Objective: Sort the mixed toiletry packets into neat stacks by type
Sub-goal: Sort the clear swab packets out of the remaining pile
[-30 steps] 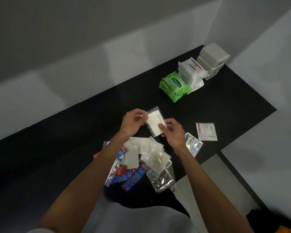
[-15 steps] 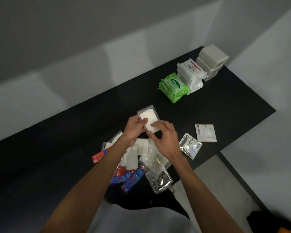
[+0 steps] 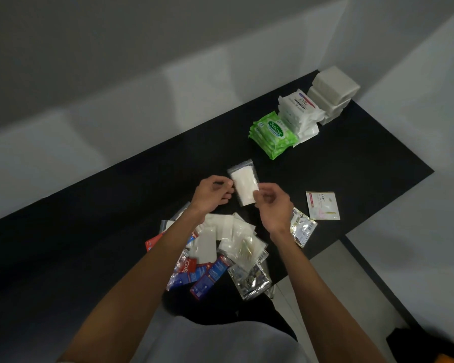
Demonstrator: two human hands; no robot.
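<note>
A clear packet with white contents [image 3: 243, 183] is laid flat on the black tabletop [image 3: 364, 166], just beyond the unsorted pile [image 3: 220, 239], and it is flanked by both hands. The left hand [image 3: 211, 193] is set at the packet's left edge with its fingers loosely curled. The right hand [image 3: 273, 205] is set at the lower right corner, its fingertips [image 3: 257, 195] against the wrapper. Whether the edges are pinched or only touched cannot be told. This two-sided placement is judged to serve squaring the packet, so that a new stack of its type can be begun in bare space. Similar clear-and-white packets are heaped in the pile near the person, mixed with red-and-blue Colgate sachets [image 3: 194, 273] and a crumpled silver foil sachet [image 3: 252, 282], so most of the sorting is taken to be undone. To the right, a second foil sachet [image 3: 303, 227] and a white Dove sachet [image 3: 323, 205] are laid apart as singles, probably as seeds for further stacks. At the far corner, finished stacks are lined up touching one another: green Sanicare wipes [image 3: 273, 134], white Dove wipe packs [image 3: 299, 111], and plain white blocks [image 3: 333, 87], kept well apart from the working area.
</note>
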